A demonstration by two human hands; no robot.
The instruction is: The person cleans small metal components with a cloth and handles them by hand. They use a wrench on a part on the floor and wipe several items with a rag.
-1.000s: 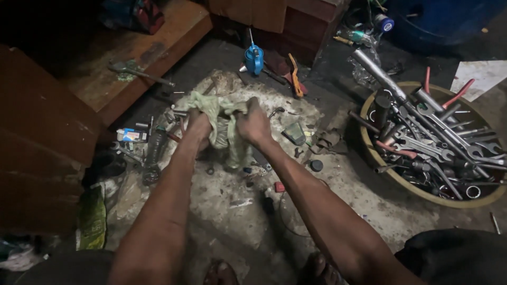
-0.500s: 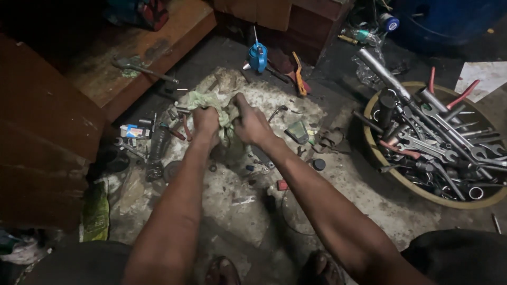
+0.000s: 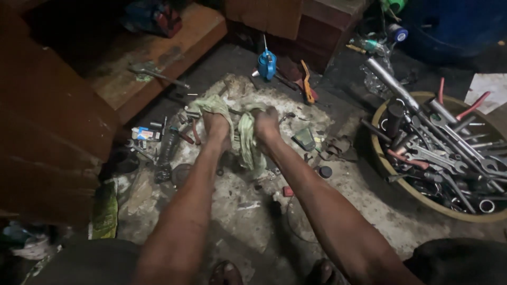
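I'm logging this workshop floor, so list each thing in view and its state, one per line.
left hand: closed on the rag
right hand: closed on the rag
rag: greenish, crumpled, stretched between both hands, one end hanging
basin: upright on the floor, piled with wrenches
wrenches: loose, jumbled
blue oil can: standing upright
wrench on the wooden step: lying flat

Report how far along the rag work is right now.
Done: cannot tell; nothing visibly clean. In hand: the left hand and right hand both grip the greenish rag above the dirty floor. Left: small parts lie scattered, and wrenches fill the round basin.
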